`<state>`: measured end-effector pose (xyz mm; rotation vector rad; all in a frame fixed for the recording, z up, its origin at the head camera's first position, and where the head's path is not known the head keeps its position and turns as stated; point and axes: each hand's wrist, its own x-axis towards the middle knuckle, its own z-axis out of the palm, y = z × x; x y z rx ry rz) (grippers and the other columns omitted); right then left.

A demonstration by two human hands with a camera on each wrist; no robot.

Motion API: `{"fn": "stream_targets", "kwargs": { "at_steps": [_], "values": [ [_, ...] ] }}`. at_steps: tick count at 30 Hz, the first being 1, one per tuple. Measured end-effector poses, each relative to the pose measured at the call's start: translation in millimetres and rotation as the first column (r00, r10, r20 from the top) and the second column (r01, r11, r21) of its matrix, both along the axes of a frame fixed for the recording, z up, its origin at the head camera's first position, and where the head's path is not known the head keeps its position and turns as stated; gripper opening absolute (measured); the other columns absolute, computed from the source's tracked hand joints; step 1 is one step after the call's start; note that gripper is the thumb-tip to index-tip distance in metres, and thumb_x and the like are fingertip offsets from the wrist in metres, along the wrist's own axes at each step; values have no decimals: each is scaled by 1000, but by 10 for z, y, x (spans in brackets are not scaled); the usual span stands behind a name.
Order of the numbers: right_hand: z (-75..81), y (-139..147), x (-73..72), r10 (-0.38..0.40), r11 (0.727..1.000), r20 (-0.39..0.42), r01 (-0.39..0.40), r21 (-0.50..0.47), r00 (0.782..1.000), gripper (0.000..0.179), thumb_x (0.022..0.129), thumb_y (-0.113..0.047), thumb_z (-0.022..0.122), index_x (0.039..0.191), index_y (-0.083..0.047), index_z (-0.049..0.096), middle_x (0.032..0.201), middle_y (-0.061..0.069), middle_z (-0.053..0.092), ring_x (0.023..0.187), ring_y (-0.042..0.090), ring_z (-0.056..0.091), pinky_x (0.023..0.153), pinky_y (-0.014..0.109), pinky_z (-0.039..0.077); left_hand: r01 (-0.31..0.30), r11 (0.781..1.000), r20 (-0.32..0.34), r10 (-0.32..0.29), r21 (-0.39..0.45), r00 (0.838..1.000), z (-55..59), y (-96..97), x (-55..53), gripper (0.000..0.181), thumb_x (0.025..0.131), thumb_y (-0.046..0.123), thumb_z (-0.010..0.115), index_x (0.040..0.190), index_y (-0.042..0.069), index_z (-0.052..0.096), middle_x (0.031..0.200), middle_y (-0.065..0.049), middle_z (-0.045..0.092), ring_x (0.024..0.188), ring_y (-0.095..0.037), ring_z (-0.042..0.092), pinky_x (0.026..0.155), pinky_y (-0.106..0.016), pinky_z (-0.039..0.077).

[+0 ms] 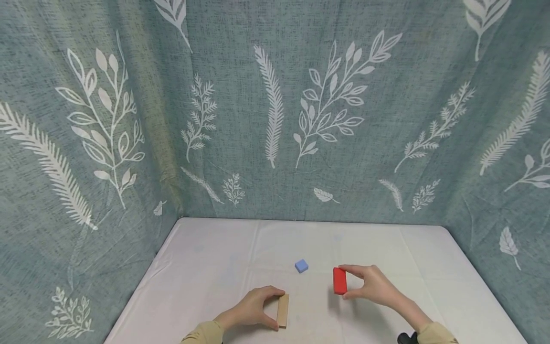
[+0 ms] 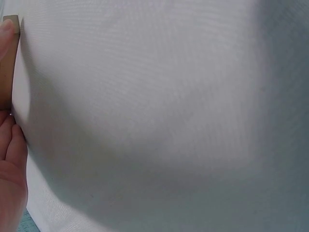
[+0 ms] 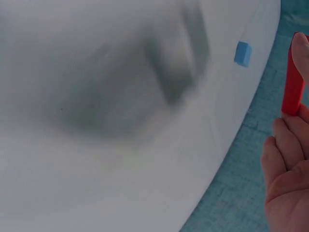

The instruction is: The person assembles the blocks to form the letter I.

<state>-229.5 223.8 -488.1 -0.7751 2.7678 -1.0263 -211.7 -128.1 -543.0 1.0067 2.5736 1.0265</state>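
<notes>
Between thumb and fingers, my left hand [image 1: 255, 308] pinches a flat tan wooden block [image 1: 282, 310] by its two ends, low over the white table. The same wooden block [image 2: 7, 72] shows at the left edge of the left wrist view. My right hand [image 1: 371, 285] holds a red rectangular block [image 1: 340, 281] by its ends, raised above the table with a shadow below. In the right wrist view the red block [image 3: 292, 82] sits between thumb and fingertips. A small blue block [image 1: 301, 266] lies on the table beyond both hands, untouched.
The white table [image 1: 215, 248] has its back edge against a green curtain [image 1: 240, 119] with white leaf prints, which also hangs along both sides. A small black object [image 1: 407, 338] shows beside the right sleeve at the bottom.
</notes>
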Motion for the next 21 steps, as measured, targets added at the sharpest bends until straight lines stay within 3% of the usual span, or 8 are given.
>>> {"fn": "stream_targets", "kwargs": {
  "at_steps": [13,21],
  "values": [
    [19,-158,54,68,997,-12,-68,32,998,70,69,-41,81,126,-8,60,124,13,65,113,34,61,88,47,55,-10,1000,26,10,3,1000,12,-8,17,73,65,28,86,127,4,56,126,-6,62,120,-24,56,105,-32,45],
    [-62,-215,58,73,996,57,-75,37,996,67,67,-37,83,125,-11,61,124,10,65,115,30,61,89,47,55,-6,1000,-3,6,1,1000,33,5,15,73,64,28,87,126,4,57,124,-6,63,119,-23,57,104,-32,46]
  ]
}}
